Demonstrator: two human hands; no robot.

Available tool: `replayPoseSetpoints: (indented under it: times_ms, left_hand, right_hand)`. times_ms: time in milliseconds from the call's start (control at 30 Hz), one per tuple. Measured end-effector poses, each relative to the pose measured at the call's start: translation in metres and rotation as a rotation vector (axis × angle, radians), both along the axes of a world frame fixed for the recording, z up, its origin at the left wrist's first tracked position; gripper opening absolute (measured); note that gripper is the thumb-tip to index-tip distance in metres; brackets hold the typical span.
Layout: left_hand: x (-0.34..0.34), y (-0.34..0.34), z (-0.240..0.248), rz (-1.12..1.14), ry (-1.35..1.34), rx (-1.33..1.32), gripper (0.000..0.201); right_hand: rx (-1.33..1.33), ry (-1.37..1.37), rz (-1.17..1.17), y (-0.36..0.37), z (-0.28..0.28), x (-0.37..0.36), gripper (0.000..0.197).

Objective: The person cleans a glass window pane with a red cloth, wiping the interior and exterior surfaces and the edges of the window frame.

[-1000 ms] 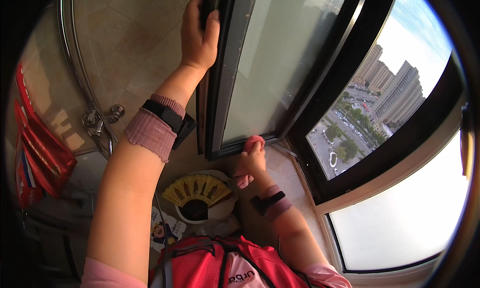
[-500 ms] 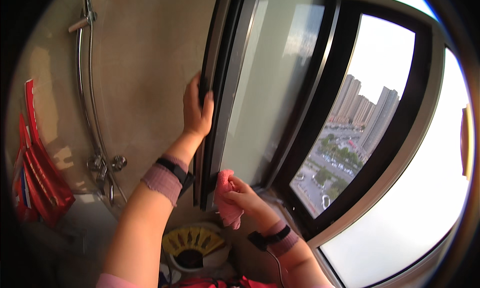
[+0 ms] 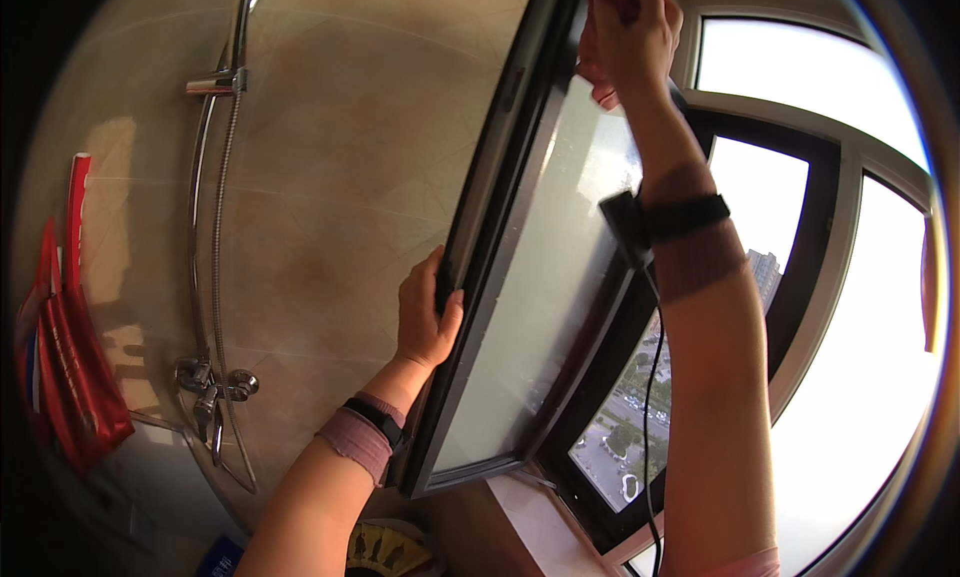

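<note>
A window sash [image 3: 560, 287] with a dark frame and pale glass stands swung inward. My left hand [image 3: 428, 312] grips its outer edge about halfway up, fingers round the frame. High up, at the top of the sash, my right hand [image 3: 640, 47] is closed on a pink cloth [image 3: 598, 72], which bunches over the upper part of the frame and glass. Some of the cloth is hidden behind my fingers. Each wrist bears a black strap over a mauve cuff; a thin cable [image 3: 652, 417] hangs from the right one.
A chrome shower rail and hose [image 3: 215, 207] run down the tiled wall [image 3: 330, 177] at left, above a mixer tap [image 3: 205, 377]. Red bags [image 3: 75, 367] hang at far left. The open window frame [image 3: 815, 247] looks out from high over buildings and a street. Below lies a yellow patterned object [image 3: 385, 547].
My right hand has gone from the sash's lower part up to its top with the pink cloth. My left hand still holds the sash edge. The whole view has shifted upward.
</note>
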State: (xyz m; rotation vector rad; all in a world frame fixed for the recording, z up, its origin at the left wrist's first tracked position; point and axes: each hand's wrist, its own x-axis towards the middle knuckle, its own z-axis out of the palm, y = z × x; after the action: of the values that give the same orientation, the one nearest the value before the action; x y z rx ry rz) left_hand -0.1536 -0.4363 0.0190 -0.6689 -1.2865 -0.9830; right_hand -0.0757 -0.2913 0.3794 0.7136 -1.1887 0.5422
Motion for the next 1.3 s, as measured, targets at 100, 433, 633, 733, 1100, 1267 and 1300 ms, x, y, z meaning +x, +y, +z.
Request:
replayPoseSetpoints:
  times_ms: [100,433,633,733,1100,1267,1300]
  left_hand:
    - [0.001,0.008,0.004,-0.048,0.021,-0.007,0.058]
    - [0.003,0.003,0.000,-0.019,-0.054,0.015,0.057]
    - [-0.007,0.006,-0.003,-0.045,-0.011,0.002,0.064]
    - [-0.005,0.000,0.000,-0.094,0.004,0.011,0.066]
    - [-0.019,0.000,0.007,-0.507,-0.086,0.038,0.059]
    - [-0.029,-0.003,-0.004,-0.342,-0.118,0.084,0.049]
    - [-0.023,-0.001,-0.002,-0.264,-0.084,0.064,0.049]
  right_hand:
    - [0.028,-0.012,0.022,-0.009,0.030,-0.018,0.053]
    - [0.310,-0.015,-0.159,-0.013,-0.010,-0.050,0.055]
    - [0.403,0.094,-0.154,0.004,-0.108,-0.067,0.057]
    - [0.408,0.022,-0.214,-0.005,-0.165,-0.049,0.057]
    - [0.418,-0.358,-0.128,-0.001,-0.331,-0.013,0.058]
    - [0.478,-0.332,0.033,0.016,-0.330,-0.005,0.046]
    - [0.498,-0.338,0.043,0.024,-0.320,-0.001,0.045]
